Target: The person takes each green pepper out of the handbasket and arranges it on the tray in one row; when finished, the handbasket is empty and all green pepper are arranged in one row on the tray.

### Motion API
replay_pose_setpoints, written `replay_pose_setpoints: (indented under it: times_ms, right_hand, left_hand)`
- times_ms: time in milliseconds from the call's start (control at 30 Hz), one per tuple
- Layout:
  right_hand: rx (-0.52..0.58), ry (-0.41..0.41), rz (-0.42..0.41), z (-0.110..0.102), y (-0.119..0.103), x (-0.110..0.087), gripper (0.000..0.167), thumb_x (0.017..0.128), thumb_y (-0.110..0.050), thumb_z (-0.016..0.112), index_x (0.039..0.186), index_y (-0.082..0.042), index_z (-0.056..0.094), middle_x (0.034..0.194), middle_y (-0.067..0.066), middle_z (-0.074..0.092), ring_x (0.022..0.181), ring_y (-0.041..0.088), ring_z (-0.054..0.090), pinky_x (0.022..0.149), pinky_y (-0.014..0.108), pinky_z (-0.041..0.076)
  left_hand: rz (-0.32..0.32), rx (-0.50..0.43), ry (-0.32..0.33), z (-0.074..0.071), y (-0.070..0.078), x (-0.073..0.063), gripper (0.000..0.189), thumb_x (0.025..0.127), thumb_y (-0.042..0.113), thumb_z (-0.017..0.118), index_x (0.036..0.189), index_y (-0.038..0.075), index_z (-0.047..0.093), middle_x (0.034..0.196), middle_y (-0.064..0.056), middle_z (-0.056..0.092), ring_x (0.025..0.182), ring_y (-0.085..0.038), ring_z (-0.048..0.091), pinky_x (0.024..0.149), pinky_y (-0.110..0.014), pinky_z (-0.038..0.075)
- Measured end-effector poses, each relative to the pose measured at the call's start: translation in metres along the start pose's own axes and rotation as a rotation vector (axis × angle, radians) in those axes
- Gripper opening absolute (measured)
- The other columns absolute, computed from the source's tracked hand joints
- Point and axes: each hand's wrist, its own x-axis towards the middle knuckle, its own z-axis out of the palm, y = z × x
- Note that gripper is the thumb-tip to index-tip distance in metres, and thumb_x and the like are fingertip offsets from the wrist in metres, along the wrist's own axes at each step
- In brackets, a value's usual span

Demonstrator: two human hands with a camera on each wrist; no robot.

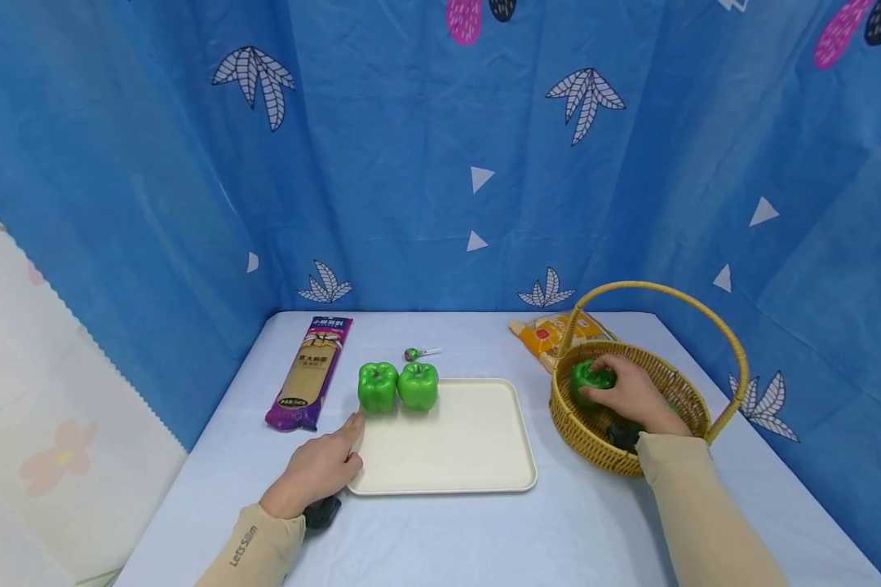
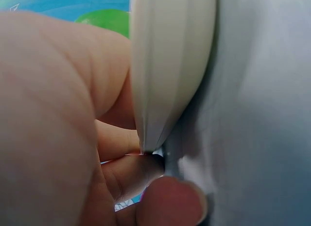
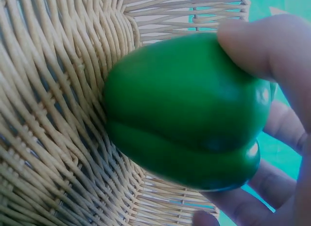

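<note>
My left hand (image 1: 321, 461) holds the left edge of a cream rectangular tray (image 1: 448, 456). In the left wrist view, the thumb lies over the tray's rim (image 2: 172, 56) and the other fingers curl at its outer side, close to the table. Two glossy green bell peppers, one (image 1: 378, 387) left of the other (image 1: 418, 386), stand side by side at the tray's back left corner. Inside a wicker basket (image 1: 583, 432) on the right, my right hand (image 1: 635, 391) grips another green bell pepper (image 3: 180, 99), thumb on one side and fingers round the other, beside the woven wall.
A purple spaghetti pack (image 1: 310, 371) lies at the table's back left. A small lollipop (image 1: 413, 355) lies behind the peppers. An orange food bag (image 1: 546, 334) sits behind the basket, whose tall arched handle (image 1: 649, 285) rises above my right hand. Blue curtain (image 1: 426, 244) hangs behind the table.
</note>
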Motion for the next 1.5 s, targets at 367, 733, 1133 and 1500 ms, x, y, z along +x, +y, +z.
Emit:
replay_pose_setpoints:
  times_ms: [367,733,1133,1500]
  right_hand:
    - [-0.084,0.153,-0.006,-0.003,-0.006,-0.004,0.059,0.086,-0.052,0.078,0.123,-0.008,0.064,0.123,0.024,0.066,0.104,0.042,0.06,0.088,0.06,0.034]
    - [0.04,0.129,0.0,-0.029,-0.04,-0.015,0.065,0.09,-0.061,0.069,0.125,-0.008,0.061,0.119,0.023,0.065,0.095,0.035,0.062,0.068,0.041,0.053]
    - [0.138,0.102,-0.152,0.02,-0.152,-0.016,0.052,0.085,-0.048,0.081,0.122,-0.013,0.066,0.118,0.014,0.069,0.096,0.03,0.064,0.075,0.042,0.058]
    - [0.041,0.06,-0.077,0.1,-0.196,0.004,0.05,0.085,-0.057,0.076,0.118,-0.02,0.068,0.117,0.008,0.067,0.097,0.029,0.064,0.081,0.049,0.053]
  left_hand:
    - [-0.012,-0.007,-0.009,0.002,-0.003,-0.003,0.07,0.095,0.022,0.059,0.158,0.003,0.038,0.161,-0.013,0.043,0.081,-0.014,0.057,0.067,-0.037,0.05]
    - [-0.019,-0.009,-0.008,0.0,-0.005,-0.005,0.071,0.094,0.022,0.058,0.159,0.003,0.037,0.162,-0.013,0.042,0.065,-0.014,0.05,0.056,-0.033,0.04]
    - [-0.017,0.001,-0.003,-0.001,-0.008,-0.005,0.071,0.094,0.022,0.058,0.159,0.002,0.037,0.162,-0.014,0.041,0.066,-0.014,0.05,0.057,-0.033,0.04]
    - [0.021,0.007,0.019,0.001,0.001,-0.004,0.07,0.093,0.02,0.059,0.157,-0.001,0.039,0.16,-0.015,0.044,0.084,-0.016,0.061,0.069,-0.04,0.052]
